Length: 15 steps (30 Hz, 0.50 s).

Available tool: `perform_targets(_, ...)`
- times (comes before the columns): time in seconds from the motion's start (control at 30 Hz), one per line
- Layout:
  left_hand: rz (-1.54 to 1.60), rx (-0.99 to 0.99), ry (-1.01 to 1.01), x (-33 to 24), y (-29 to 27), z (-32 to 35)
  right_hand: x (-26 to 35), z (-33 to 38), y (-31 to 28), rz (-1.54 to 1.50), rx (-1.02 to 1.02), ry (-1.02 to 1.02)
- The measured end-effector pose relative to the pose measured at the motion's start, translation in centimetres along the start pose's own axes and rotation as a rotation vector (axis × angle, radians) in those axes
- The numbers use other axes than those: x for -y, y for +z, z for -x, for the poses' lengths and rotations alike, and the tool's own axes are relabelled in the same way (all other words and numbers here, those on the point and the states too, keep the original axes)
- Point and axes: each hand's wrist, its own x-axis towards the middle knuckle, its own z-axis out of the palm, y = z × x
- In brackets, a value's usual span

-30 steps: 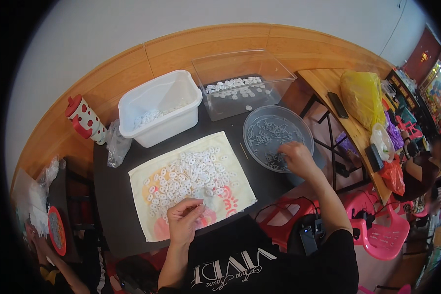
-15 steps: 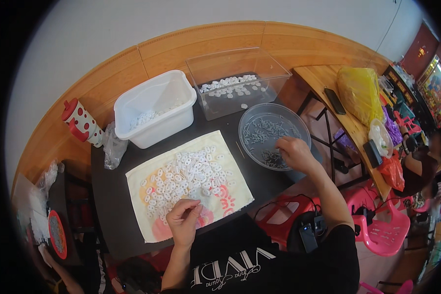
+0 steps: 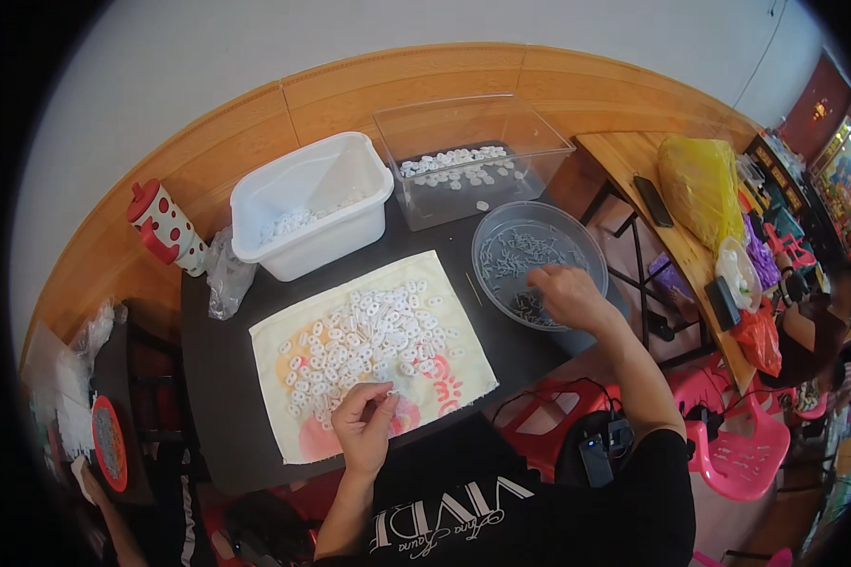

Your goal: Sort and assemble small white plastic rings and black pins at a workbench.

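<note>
My left hand (image 3: 364,423) rests at the near edge of a pale printed cloth (image 3: 463,378), fingers pinched on one small white plastic piece. A heap of white pieces (image 3: 373,345) covers the middle of the cloth. My right hand (image 3: 563,295) reaches into a round clear bowl (image 3: 501,227) that holds several small dark metal parts, fingers curled down among them; what they grip is hidden.
A white tub (image 3: 312,203) and a clear box (image 3: 468,156), both with white pieces, stand at the back of the dark table (image 3: 213,378). A red dotted flask (image 3: 161,227) and a crumpled bag are at the left. Pink chairs, a wooden table and a seated person lie to the right.
The view has shifted slightly. My right hand stays in the bowl, moving a little among the metal parts. My left hand keeps its place at the cloth's near edge.
</note>
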Motion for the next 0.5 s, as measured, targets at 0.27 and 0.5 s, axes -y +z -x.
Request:
perform_targets(0.27,0.014,-0.007,-0.010,0.0,-0.2,0.2,-1.5,-0.5,-0.3,-0.255,-0.051,0.024)
perform_targets(0.5,-0.019,0.012,0.021,-0.5,-0.1,0.1,-1.4,-0.8,0.2,-0.437,-0.093,0.160)
